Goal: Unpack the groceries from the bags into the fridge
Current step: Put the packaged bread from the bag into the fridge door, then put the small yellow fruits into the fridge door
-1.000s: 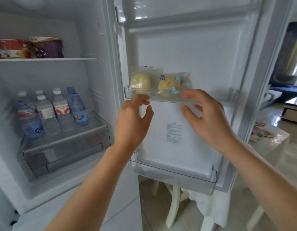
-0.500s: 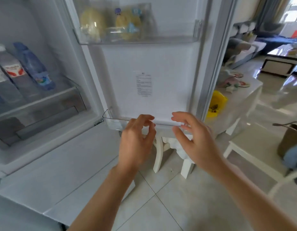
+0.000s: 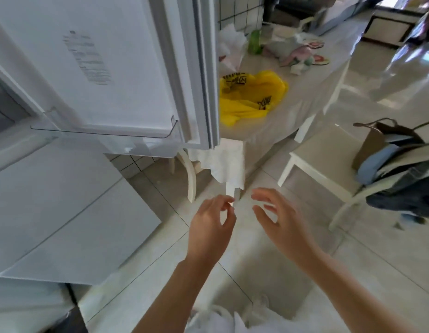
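The open fridge door [image 3: 107, 63] fills the upper left, with its clear lower door shelf [image 3: 105, 134] holding nothing I can see. A yellow plastic bag [image 3: 247, 97] lies crumpled on the white table [image 3: 292, 109] just right of the door. A white plastic bag [image 3: 223, 318] shows at the bottom edge below my arms. My left hand [image 3: 211, 227] and my right hand [image 3: 278, 222] hover over the floor tiles, side by side, fingers apart and holding nothing.
The white freezer front [image 3: 54, 207] stands at lower left. A white chair [image 3: 329, 164] on the right carries a brown paper bag [image 3: 377, 140] and folded clothes [image 3: 405, 183]. A green bottle [image 3: 254, 42] and toys sit further back on the table.
The view has swung down and right, away from the fridge shelves and the packed buns in the door. Both hands have dropped from the door shelf to above the floor, still holding nothing.
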Action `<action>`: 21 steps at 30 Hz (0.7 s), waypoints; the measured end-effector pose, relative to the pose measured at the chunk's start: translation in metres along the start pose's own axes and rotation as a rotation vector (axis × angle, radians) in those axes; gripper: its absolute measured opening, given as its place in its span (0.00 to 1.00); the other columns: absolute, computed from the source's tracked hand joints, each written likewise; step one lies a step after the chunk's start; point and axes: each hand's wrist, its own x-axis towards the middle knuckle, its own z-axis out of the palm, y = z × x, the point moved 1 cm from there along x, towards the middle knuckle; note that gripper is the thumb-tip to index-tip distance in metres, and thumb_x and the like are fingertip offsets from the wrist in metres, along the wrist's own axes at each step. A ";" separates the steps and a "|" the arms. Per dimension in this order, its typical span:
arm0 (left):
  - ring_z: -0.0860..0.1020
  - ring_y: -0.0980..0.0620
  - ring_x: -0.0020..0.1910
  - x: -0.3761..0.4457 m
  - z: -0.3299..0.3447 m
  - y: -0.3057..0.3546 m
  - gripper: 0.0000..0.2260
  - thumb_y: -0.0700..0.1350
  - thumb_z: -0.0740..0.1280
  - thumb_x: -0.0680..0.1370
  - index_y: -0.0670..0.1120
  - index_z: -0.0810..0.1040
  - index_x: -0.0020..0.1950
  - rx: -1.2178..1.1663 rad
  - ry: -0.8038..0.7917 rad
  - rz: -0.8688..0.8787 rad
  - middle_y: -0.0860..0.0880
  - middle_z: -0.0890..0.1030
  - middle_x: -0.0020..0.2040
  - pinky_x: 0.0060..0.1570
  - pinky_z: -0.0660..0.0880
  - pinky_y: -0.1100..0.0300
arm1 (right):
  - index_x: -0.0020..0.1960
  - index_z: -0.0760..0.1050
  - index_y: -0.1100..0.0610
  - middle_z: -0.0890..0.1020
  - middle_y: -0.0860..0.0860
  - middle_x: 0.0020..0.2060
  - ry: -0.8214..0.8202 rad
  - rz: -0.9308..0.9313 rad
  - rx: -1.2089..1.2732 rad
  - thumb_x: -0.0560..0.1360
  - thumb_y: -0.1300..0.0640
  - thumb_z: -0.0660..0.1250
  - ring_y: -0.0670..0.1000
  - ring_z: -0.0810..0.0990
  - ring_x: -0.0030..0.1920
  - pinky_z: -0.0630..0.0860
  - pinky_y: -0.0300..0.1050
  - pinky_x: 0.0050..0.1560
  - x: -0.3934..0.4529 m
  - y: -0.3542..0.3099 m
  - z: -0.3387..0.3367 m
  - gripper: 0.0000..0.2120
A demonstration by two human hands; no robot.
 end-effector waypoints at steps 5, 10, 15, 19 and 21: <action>0.77 0.62 0.47 -0.002 0.076 0.028 0.07 0.47 0.66 0.78 0.54 0.78 0.56 0.032 -0.098 -0.048 0.58 0.81 0.47 0.49 0.75 0.65 | 0.61 0.73 0.53 0.80 0.46 0.54 -0.009 0.095 -0.020 0.76 0.62 0.67 0.41 0.78 0.56 0.77 0.43 0.57 -0.006 0.067 -0.050 0.15; 0.76 0.61 0.48 0.025 0.119 0.050 0.08 0.47 0.65 0.78 0.55 0.77 0.56 0.050 -0.183 -0.073 0.59 0.80 0.47 0.49 0.74 0.63 | 0.62 0.74 0.56 0.80 0.48 0.54 -0.020 0.175 -0.059 0.75 0.61 0.68 0.42 0.78 0.55 0.74 0.34 0.57 0.011 0.114 -0.086 0.15; 0.76 0.60 0.48 0.081 0.149 0.065 0.07 0.46 0.65 0.78 0.54 0.78 0.54 0.048 -0.221 -0.043 0.59 0.80 0.47 0.49 0.74 0.61 | 0.62 0.74 0.55 0.80 0.46 0.53 -0.014 0.207 -0.072 0.75 0.60 0.68 0.42 0.78 0.54 0.73 0.34 0.57 0.056 0.151 -0.111 0.15; 0.76 0.61 0.49 0.148 0.168 0.070 0.07 0.45 0.65 0.78 0.53 0.78 0.55 0.035 -0.229 -0.042 0.59 0.80 0.48 0.50 0.74 0.63 | 0.61 0.74 0.54 0.81 0.46 0.50 -0.005 0.205 -0.091 0.75 0.59 0.68 0.44 0.80 0.52 0.76 0.45 0.57 0.115 0.177 -0.124 0.15; 0.77 0.61 0.50 0.187 0.176 0.072 0.07 0.44 0.65 0.77 0.52 0.78 0.55 0.006 -0.222 -0.058 0.58 0.81 0.49 0.50 0.74 0.64 | 0.60 0.74 0.55 0.81 0.47 0.50 -0.004 0.194 -0.087 0.75 0.59 0.68 0.45 0.80 0.53 0.76 0.47 0.57 0.151 0.187 -0.128 0.14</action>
